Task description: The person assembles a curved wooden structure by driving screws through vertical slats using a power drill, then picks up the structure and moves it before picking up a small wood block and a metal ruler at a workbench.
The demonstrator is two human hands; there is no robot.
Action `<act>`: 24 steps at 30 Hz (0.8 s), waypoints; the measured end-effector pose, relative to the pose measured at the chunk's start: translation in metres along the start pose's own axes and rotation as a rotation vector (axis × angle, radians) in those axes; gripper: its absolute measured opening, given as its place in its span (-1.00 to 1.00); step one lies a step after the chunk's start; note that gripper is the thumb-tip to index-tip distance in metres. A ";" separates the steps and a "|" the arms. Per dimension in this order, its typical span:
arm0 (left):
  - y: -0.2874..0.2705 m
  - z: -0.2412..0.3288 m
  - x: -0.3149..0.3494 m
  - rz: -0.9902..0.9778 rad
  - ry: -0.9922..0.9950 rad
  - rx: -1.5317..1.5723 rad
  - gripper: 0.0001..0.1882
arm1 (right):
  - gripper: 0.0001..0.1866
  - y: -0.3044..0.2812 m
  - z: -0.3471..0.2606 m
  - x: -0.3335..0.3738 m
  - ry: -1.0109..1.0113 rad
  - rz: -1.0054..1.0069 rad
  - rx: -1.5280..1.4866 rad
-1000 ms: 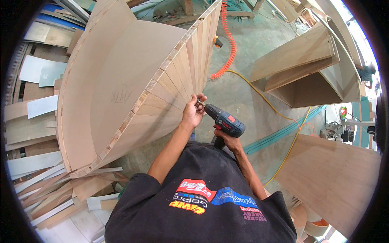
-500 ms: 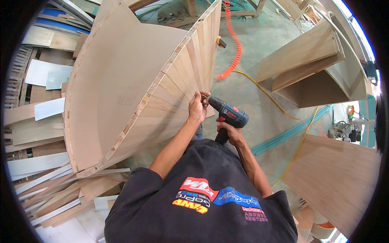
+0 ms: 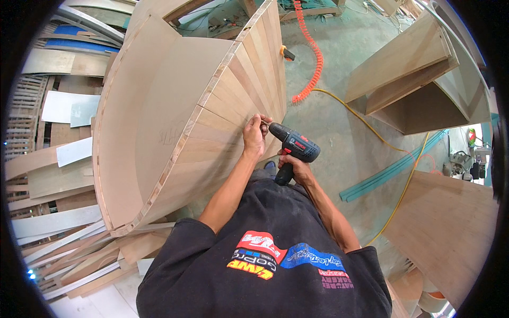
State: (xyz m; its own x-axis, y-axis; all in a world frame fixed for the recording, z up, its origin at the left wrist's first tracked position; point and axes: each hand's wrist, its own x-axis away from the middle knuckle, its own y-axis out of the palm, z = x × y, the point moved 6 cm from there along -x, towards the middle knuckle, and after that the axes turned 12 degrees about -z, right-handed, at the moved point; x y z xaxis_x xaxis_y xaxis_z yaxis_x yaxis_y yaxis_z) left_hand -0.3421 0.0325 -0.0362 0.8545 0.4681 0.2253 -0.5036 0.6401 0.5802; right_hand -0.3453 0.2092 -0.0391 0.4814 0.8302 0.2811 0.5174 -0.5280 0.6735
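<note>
A dark cordless drill point(image 3: 298, 146) points up and left at the slatted outer side of a large curved wooden panel point(image 3: 233, 98). Its grip sits in my right hand point(image 3: 296, 166), fingers wrapped round it. In front of the drill's nose, my left hand point(image 3: 255, 139) is closed in a pinch close to the slats. Whatever lies between those fingertips is too small to make out. The drill's tip is partly hidden by the left fingers.
Stacked boards and strips point(image 3: 74, 172) fill the left. A coiled orange hose point(image 3: 316, 58) and a yellow cable point(image 3: 366, 123) run across the floor on the right. Beyond them stand an open wooden box point(image 3: 403, 74) and a flat wooden sheet point(image 3: 445, 222). An orange-and-black clamp point(image 3: 287, 53) grips the panel's far edge.
The drill and my right hand have shifted slightly down. My left fingers still pinch in front of the drill's nose, a little lower on the slats. The whole view has turned a little.
</note>
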 end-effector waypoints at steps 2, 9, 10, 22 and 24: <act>0.000 0.001 -0.003 0.007 0.008 0.016 -0.78 | -0.80 0.000 0.001 -0.004 0.009 -0.011 -0.003; -0.003 0.004 -0.002 0.103 -0.007 0.039 -0.77 | -0.79 0.001 -0.001 -0.010 0.029 -0.018 0.011; -0.004 0.004 -0.002 0.103 -0.008 0.039 -0.77 | -0.80 0.000 0.000 -0.010 0.034 -0.005 0.015; -0.014 0.004 -0.007 0.088 0.018 0.020 -0.81 | -0.91 -0.004 0.007 -0.018 0.021 -0.057 0.085; -0.014 0.004 -0.009 0.089 0.025 0.028 -0.81 | -0.92 -0.009 0.010 -0.019 0.020 -0.046 0.136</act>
State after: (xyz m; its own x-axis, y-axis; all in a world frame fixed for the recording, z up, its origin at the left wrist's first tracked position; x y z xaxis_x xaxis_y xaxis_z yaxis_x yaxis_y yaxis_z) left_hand -0.3419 0.0169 -0.0430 0.8031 0.5374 0.2572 -0.5730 0.5783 0.5808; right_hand -0.3517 0.1964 -0.0571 0.4412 0.8569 0.2665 0.6307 -0.5074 0.5872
